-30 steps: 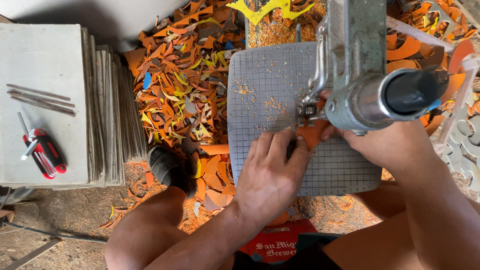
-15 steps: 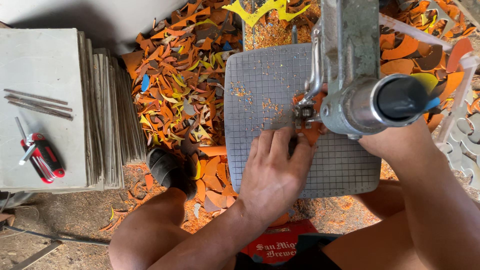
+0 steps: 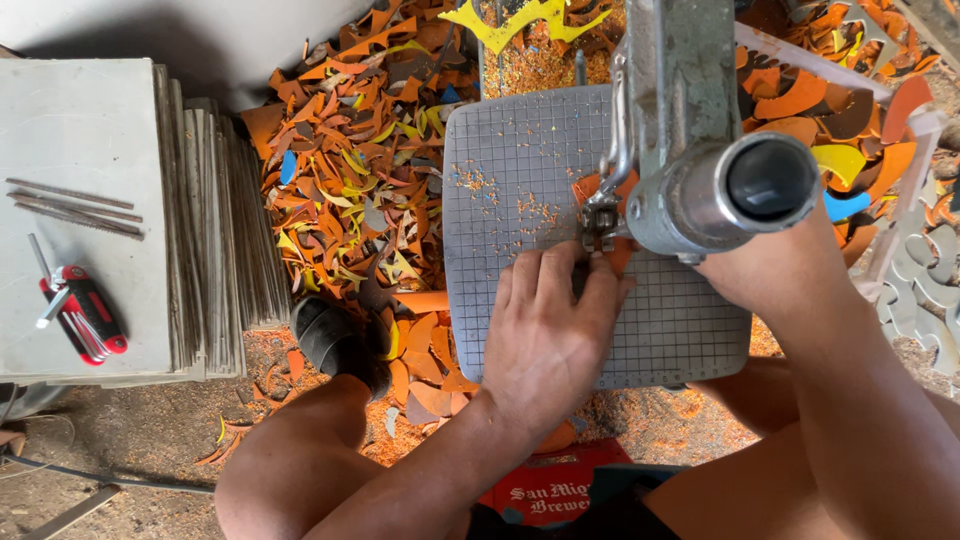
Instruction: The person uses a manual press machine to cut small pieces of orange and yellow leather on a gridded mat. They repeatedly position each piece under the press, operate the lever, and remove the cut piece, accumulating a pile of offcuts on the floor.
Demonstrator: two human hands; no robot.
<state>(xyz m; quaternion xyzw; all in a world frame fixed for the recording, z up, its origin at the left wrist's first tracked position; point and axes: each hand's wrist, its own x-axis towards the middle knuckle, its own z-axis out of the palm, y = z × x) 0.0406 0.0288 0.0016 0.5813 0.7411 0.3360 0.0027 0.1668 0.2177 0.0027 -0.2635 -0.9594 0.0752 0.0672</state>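
Your left hand (image 3: 550,335) lies palm-down on the gridded saw table (image 3: 520,150), fingers (image 3: 560,275) extended and pressed flat, their tips holding down a small orange workpiece (image 3: 600,190) at the blade clamp (image 3: 598,222). Only the edges of the workpiece show, above and to the right of the fingertips; the rest is covered by the hand and the machine. The hand is spread, not curled around anything.

Your right hand is hidden behind the grey saw arm (image 3: 690,80) and its round dark-ended cylinder (image 3: 745,190); only the right forearm (image 3: 800,330) shows, so whether that hand grasps anything cannot be told.

Orange sawdust (image 3: 530,208) is scattered on the table just left of the blade clamp. Left of the table lies a heap of orange and yellow offcuts (image 3: 350,190), with a black shoe (image 3: 335,340) at its lower edge. Farther left stands a stack of grey sheets (image 3: 90,130); on top of it rest loose saw blades (image 3: 75,205) and a red-handled folding key set (image 3: 85,315). A yellow cut-out (image 3: 500,22) lies beyond the far edge of the table, and a pale fretwork panel (image 3: 920,290) stands at the right border.
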